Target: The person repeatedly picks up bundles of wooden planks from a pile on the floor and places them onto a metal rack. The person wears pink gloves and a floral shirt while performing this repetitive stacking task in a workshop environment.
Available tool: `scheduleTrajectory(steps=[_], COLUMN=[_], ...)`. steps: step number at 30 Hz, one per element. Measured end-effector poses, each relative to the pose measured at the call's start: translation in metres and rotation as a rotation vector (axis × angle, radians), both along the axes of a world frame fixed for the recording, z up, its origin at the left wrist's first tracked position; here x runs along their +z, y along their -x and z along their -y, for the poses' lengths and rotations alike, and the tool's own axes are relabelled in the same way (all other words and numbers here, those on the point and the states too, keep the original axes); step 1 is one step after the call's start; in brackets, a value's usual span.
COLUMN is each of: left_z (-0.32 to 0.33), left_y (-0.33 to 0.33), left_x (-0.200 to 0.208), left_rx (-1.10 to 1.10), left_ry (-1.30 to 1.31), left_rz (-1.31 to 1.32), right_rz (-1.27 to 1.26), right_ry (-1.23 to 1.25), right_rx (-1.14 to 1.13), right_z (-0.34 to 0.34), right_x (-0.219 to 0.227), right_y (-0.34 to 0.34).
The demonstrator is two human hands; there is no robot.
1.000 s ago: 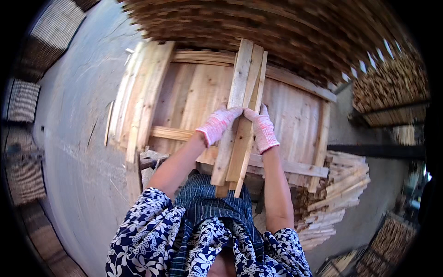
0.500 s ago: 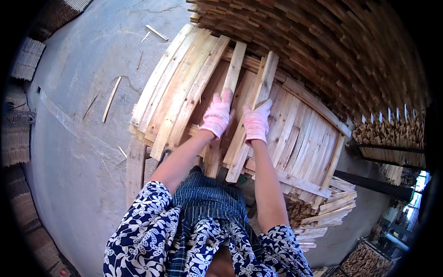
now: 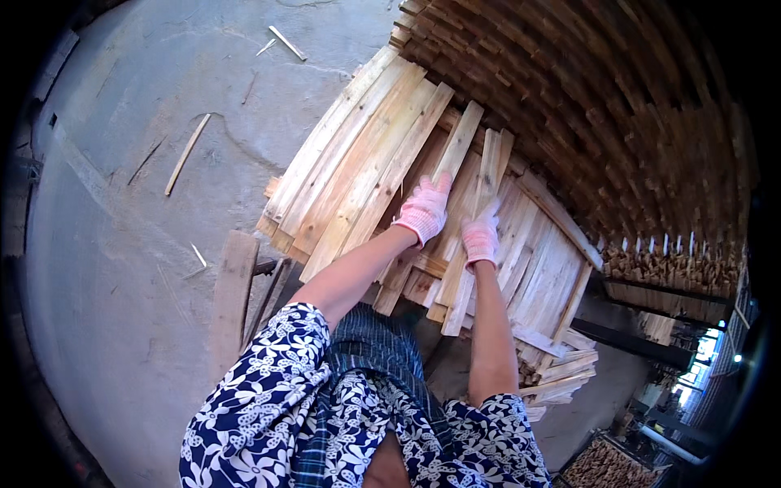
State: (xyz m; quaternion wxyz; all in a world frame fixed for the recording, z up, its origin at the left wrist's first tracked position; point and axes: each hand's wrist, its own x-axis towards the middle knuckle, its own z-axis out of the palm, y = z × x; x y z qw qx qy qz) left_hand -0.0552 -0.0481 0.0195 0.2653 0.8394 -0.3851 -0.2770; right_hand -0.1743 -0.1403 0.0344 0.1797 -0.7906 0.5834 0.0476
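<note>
Left of centre lies a row of boards [image 3: 366, 171]; just right, a loose plank [image 3: 460, 140], best slid parallel to them, runs under the left hand [image 3: 423, 213]; the right hand [image 3: 481, 234] blurs over another plank [image 3: 489, 163]; whether fingers grip, I cannot tell

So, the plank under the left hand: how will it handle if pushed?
Likely stiff: the plank under the left hand looks straight, without visible bends. Probably fairly light, as it looks narrow and thin. Apt to slide rather than roll, since its face is flat.
</note>
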Motion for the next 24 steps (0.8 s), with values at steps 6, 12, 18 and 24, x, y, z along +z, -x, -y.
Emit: scheduleTrajectory(steps=[6, 12, 18, 24], left_z=[-0.037, -0.036, -0.034, -0.122], left_y=[0.034, 0.003, -0.017, -0.189], left_x=[-0.005, 0.043, 0.022, 0.032], left_rx=[-0.053, -0.065, -0.018, 0.357], left_ry=[-0.142, -0.086, 0.017, 0.12], left_rz=[0.034, -0.104, 0.061, 0.349], right_rz=[0.026, 0.039, 0.1, 0.334], right_ry=[0.0, -0.047, -0.066, 0.008], right_rx=[0.006, 0.003, 0.026, 0.048], right_z=[0.007, 0.011, 0.008, -0.024], right_x=[-0.014, -0.016, -0.012, -0.034], right_y=[0.009, 0.008, -0.004, -0.035])
